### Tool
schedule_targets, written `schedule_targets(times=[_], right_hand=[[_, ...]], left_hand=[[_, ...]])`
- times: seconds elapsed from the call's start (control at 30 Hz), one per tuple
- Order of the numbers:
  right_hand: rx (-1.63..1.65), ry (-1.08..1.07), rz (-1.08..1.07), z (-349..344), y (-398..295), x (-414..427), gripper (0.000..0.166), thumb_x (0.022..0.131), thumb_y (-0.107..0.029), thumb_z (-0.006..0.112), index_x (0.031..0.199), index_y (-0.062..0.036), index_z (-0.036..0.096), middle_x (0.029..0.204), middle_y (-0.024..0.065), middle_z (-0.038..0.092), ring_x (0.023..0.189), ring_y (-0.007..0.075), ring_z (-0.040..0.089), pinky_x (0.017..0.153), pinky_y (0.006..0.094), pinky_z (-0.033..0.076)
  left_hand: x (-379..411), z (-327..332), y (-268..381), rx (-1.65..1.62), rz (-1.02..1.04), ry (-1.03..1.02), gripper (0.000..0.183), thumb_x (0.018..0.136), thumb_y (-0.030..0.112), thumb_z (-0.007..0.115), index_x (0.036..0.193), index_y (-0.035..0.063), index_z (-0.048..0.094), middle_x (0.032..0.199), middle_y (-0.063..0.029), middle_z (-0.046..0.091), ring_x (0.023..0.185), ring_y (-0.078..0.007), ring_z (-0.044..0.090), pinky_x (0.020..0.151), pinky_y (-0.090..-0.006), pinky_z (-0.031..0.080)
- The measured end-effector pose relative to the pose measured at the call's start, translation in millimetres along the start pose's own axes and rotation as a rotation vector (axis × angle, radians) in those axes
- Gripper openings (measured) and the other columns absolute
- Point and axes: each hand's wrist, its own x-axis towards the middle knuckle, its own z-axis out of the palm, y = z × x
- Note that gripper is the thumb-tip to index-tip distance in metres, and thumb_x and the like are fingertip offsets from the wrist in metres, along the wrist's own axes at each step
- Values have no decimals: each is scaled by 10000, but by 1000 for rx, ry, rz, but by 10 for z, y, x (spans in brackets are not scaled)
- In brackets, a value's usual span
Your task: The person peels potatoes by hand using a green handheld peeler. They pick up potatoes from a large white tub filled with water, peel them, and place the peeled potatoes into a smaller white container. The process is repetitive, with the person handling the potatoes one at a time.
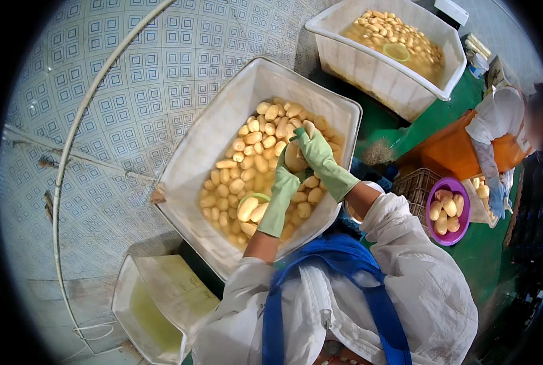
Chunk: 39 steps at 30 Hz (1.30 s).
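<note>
Both hands wear pale green rubber gloves over a big white plastic tub [198, 130]. Peeled pale root vegetables [248, 137], which look like lotus root segments, lie in its cloudy water. My left hand [282, 189] is curled around the lower left side of a larger, duller root piece [294, 157]. From the upper right, my right hand [318, 153] closes on the same piece. A small pale object [308, 128] shows at the fingers of my right hand; what it is cannot be told. Just left of my left wrist, a green bowl [263, 197] holds several peeled pieces.
A second white tub [376, 59] of peeled pieces stands at the top right. On the right a co-worker in an orange apron [454, 146] bends over a purple basin [467, 214] beside a wicker basket [406, 185]. A smaller white tub [194, 283] with greenish water is lower left.
</note>
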Motion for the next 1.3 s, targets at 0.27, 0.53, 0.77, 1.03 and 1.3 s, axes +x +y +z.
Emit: schedule_targets(times=[0.27, 0.53, 0.77, 1.03, 1.3], right_hand=[[369, -199, 223, -233, 223, 259, 376, 985, -258, 434, 1276, -20, 422, 1001, 84, 576, 838, 154, 559, 721, 278, 475], [263, -198, 226, -141, -409, 53, 394, 962, -325, 469, 1183, -4, 529, 978, 96, 620, 811, 199, 598, 743, 334, 496], [-687, -166, 30, -34, 19, 230, 278, 935, -250, 502, 1065, -32, 616, 886, 149, 665, 805, 295, 645, 695, 342, 502], [-270, -70, 505, -45, -304, 318, 172, 844, -164, 620, 975, -57, 651, 862, 116, 652, 816, 274, 637, 703, 356, 500], [223, -130, 543, -202, 208, 453, 239, 882, -223, 605, 1056, -61, 585, 895, 30, 597, 806, 159, 553, 710, 321, 466]], left_hand=[[-235, 10, 721, -279, -160, 176, 638, 783, 55, 637, 1369, 104, 387, 1273, -65, 525, 1106, -216, 548, 888, -340, 515], [-263, -215, 812, -347, -272, 341, 754, 679, 14, 738, 1354, 92, 412, 1261, -32, 533, 1111, -189, 531, 938, -328, 478], [-343, -254, 1064, 692, 79, 272, 804, 591, 194, 751, 1330, 129, 442, 1214, -89, 561, 1104, -323, 526, 960, -416, 403], [-439, -306, 1086, 849, 366, 406, 811, 611, 197, 778, 1333, 60, 436, 1203, -98, 585, 1064, -319, 557, 910, -458, 405], [-364, -442, 1016, 821, 496, 439, 790, 604, 95, 746, 1331, 48, 438, 1274, -125, 547, 1144, -316, 521, 977, -482, 366]])
